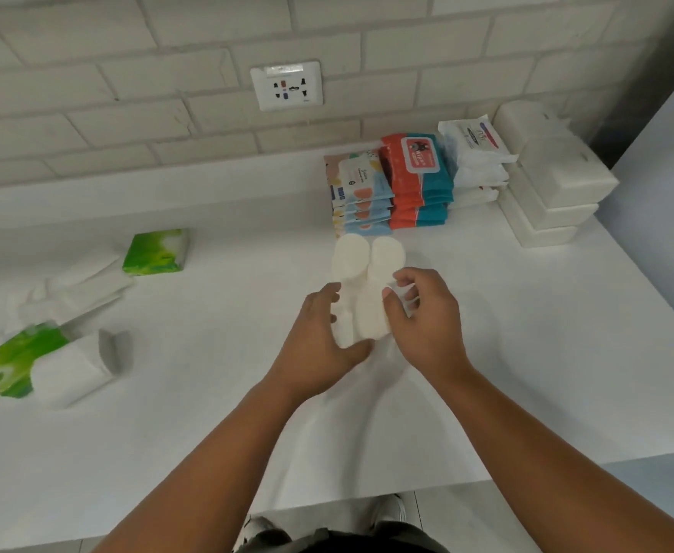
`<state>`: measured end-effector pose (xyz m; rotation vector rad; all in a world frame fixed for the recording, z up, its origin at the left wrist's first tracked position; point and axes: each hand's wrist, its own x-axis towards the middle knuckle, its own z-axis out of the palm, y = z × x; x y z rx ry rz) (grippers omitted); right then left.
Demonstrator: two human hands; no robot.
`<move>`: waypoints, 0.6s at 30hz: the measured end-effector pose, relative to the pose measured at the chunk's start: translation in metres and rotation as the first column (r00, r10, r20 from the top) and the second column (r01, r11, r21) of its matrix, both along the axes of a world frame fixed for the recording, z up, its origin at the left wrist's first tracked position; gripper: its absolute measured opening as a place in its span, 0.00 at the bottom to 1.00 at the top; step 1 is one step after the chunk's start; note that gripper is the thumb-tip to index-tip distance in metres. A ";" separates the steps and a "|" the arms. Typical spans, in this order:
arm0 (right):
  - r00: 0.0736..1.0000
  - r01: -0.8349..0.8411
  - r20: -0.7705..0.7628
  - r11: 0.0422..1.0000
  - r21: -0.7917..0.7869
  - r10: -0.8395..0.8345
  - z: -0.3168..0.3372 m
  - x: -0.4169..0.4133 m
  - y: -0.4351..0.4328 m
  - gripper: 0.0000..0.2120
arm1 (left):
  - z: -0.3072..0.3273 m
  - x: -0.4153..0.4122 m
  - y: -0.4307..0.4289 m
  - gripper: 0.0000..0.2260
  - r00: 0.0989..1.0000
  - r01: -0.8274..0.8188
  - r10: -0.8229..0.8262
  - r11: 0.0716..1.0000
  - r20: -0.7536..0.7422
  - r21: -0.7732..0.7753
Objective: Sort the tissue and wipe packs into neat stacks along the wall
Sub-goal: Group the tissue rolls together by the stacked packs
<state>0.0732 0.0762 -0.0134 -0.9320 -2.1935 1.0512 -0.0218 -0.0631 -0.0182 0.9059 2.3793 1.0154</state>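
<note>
Head view: both hands hold two white round packs (361,289) at bench (527,353) centre, left hand (319,341) and right hand (427,325) each in a narrow grip around one. Sorted stacks (415,181) stand at one o'clock; green packs (156,251) lie loose at nine. Likely next: square the pair and set it beside the stacks.

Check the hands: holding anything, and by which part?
Both hands hold two white packs at their near ends: left hand on the left one, right hand on the right one.

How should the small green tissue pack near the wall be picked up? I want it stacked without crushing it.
Grip the small green tissue pack across its two short side edges, coming from above. It lies flat on the counter, apart from the loose packs nearer the edge, so both sides look reachable and a light pinch should hold.
</note>
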 end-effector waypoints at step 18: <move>0.828 -0.556 0.066 0.831 -0.028 0.556 -0.009 -0.179 -0.228 0.14 | 0.007 -0.179 -0.280 0.14 0.929 -0.308 0.297 0.951 -0.219 -0.015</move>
